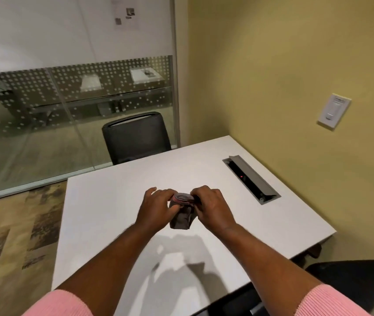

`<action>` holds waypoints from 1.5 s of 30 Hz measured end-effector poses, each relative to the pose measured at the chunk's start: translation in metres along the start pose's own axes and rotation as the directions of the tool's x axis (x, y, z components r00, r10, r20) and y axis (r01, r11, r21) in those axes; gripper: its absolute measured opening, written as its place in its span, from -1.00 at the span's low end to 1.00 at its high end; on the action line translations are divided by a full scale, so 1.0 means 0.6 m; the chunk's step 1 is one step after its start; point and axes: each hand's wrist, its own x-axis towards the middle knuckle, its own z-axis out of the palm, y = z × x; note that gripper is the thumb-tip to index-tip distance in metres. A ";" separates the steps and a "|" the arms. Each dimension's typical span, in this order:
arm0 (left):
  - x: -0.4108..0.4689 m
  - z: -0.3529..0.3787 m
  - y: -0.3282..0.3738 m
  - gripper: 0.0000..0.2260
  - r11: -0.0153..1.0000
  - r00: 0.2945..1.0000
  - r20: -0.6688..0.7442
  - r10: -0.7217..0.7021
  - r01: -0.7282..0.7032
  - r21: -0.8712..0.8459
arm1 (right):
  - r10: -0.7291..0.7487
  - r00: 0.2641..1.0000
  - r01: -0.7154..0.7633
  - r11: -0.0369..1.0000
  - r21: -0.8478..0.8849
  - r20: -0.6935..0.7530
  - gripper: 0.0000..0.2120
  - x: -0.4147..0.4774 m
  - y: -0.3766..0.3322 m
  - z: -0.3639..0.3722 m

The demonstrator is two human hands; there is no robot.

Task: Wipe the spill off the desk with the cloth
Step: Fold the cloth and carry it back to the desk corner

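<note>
A small grey cloth, folded with a pinkish edge on top, hangs between both hands above the middle of the white desk. My left hand pinches its left top corner. My right hand grips its right top corner. The lower part of the cloth hangs down close to the desk surface; I cannot tell if it touches. No spill shows clearly on the desk; only shadows and a bright glare patch lie near the front.
An open cable and power box is set into the desk at the right. A dark chair stands at the far edge, another dark seat at the near right. A yellow wall with a switch borders the right side, glass the left.
</note>
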 end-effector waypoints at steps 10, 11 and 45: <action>0.053 0.153 0.147 -0.73 0.993 0.989 0.128 0.073 -0.060 -0.102 | 0.147 0.988 -0.151 0.985 -0.087 -0.049 -0.79 -0.071 0.170 -0.090; 0.061 0.169 0.154 -0.73 0.991 0.985 0.153 0.083 -0.066 -0.113 | 0.173 0.983 -0.178 0.980 -0.090 -0.058 -0.78 -0.078 0.186 -0.094; 0.189 0.696 0.214 -0.32 0.892 0.490 0.761 0.426 -0.370 -0.260 | 0.810 0.481 -0.875 0.469 -0.121 -0.336 -0.63 -0.180 0.643 -0.032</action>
